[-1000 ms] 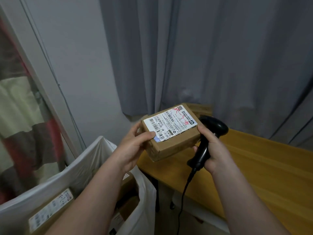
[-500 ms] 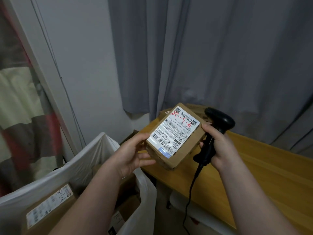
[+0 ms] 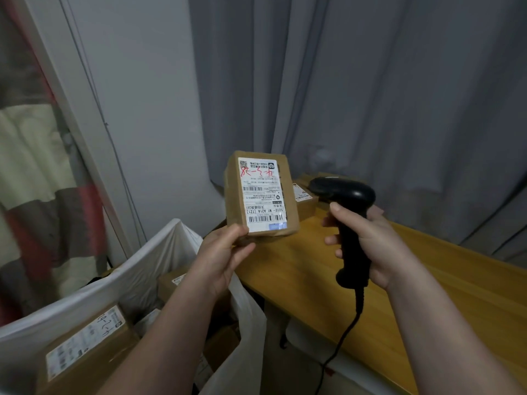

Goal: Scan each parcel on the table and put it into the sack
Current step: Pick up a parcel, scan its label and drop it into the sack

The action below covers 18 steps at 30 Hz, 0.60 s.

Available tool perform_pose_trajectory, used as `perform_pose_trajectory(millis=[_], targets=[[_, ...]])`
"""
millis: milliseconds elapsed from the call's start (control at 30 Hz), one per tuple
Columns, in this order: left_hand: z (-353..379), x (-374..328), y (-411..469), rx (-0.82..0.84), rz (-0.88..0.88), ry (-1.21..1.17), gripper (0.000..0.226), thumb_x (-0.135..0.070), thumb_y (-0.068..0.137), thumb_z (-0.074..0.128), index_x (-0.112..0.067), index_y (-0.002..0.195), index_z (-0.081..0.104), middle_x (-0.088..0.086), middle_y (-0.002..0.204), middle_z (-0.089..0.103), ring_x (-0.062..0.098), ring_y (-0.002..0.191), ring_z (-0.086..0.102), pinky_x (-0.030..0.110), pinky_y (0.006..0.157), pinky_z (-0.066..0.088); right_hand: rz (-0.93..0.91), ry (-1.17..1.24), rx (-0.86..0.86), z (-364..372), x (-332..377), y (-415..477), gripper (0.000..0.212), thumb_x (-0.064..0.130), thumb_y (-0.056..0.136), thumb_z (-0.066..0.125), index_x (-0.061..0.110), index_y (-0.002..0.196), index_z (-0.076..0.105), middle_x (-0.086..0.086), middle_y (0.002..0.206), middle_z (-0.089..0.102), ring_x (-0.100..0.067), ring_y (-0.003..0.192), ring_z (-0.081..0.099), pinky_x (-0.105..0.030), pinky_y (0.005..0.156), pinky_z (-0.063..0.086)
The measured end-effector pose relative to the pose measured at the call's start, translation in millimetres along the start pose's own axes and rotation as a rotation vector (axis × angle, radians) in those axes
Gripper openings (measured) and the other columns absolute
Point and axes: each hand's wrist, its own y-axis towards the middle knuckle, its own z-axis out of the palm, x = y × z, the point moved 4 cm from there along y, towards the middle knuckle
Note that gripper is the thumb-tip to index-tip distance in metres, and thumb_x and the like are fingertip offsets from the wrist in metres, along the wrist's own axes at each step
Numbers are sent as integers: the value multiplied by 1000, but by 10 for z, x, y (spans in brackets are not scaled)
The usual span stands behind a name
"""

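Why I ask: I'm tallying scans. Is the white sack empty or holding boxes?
Holding boxes: several labelled cardboard boxes lie inside the open sack.

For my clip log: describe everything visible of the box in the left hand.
The box is small, closed, brown cardboard, held on end with its broad face toward the camera. A white label with barcodes and red handwriting covers most of that face. The left hand pinches its lower left corner, thumb in front; nothing else touches it. It hangs above the end of the table.

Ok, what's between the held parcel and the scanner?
Head view: between the held parcel and the scanner shows only a second parcel, farther back on the table.
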Motion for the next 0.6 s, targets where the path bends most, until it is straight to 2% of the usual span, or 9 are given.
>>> perform_pose_trajectory(millis=[233,400,600], targets=[[-59,-40,51,-22,28,-26,12,-4,92,56,-7,101,63,8,99,71,18,107,64,28,88,53,87,-134,188,147,21,-66,47,39,70,71,17,111,63,-9,97,73,-17,62,64,-25,50,48],[-155,-63,103,-56,31,-35,19,-4,91,58,-5,109,62,9,102,71,20,110,63,28,88,53,140,-157,277,224,37,-96,48,39,69,71,20,112,62,-8,94,74,-17,60,62,-24,49,46],[-241,-112,99,-95,18,-53,14,-5,89,61,-7,103,62,11,103,69,21,108,63,33,97,51,168,-178,331,313,55,-91,50,36,70,71,22,116,58,-10,96,73,-17,59,61,-24,48,46]])
